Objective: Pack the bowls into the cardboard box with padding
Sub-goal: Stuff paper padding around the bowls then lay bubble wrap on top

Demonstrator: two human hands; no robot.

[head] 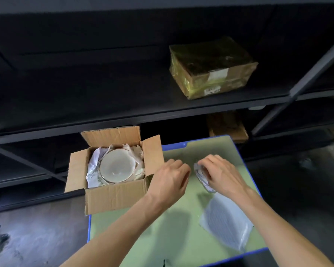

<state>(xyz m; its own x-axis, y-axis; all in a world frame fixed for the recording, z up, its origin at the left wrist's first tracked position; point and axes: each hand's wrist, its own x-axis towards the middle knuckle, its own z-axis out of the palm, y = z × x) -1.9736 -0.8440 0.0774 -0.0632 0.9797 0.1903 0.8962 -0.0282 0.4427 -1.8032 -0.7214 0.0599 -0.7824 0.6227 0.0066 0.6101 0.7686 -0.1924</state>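
An open cardboard box [114, 195] stands on the left corner of a green, blue-edged surface [181, 237]. Inside it lies a white bowl [117, 166], nested in white padding paper [94, 166]. My left hand [170, 180] hovers just right of the box with its fingers curled and nothing visible in it. My right hand [222, 174] grips a crumpled piece of white padding [201, 175] on the green surface. A sheet of bubble wrap [226, 226] lies flat nearer to me, under my right forearm.
Dark metal shelving [123, 114] runs behind the work surface. A taped brown parcel [212, 68] sits on the upper shelf, and another brown box [228, 126] lies on the lower shelf behind the green surface. Grey floor lies to the left and right.
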